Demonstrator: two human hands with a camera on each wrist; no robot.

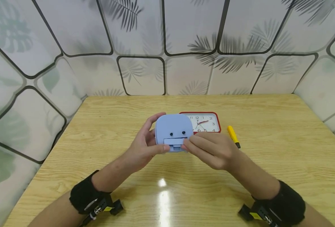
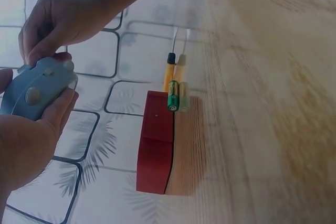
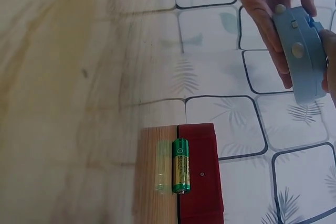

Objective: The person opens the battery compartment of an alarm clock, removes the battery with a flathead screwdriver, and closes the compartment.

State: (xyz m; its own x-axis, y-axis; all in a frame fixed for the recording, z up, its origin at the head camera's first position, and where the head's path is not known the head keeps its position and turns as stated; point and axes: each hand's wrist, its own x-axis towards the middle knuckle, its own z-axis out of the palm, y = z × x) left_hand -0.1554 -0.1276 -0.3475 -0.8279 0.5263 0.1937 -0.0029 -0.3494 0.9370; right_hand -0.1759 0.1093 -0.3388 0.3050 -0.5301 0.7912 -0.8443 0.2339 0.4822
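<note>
My left hand (image 1: 137,153) grips a light-blue rounded device (image 1: 170,124) from the left, thumb at its lower edge. Two small dark round spots show on the face turned toward me, and below them is a pale blue battery cover (image 1: 173,141), slightly askew with a dark gap along its top. The fingertips of my right hand (image 1: 214,149) pinch the cover's right end. In the left wrist view the device (image 2: 37,93) is held above table height, with rounded knobs along its underside.
Behind the device lies a red-framed clock (image 1: 208,123), face up. A green battery (image 3: 181,166) lies beside the clock's red side (image 3: 202,198). A screwdriver with a yellow handle (image 1: 233,135) is right of the clock. A patterned backdrop (image 1: 144,75) borders the wooden table (image 1: 113,116).
</note>
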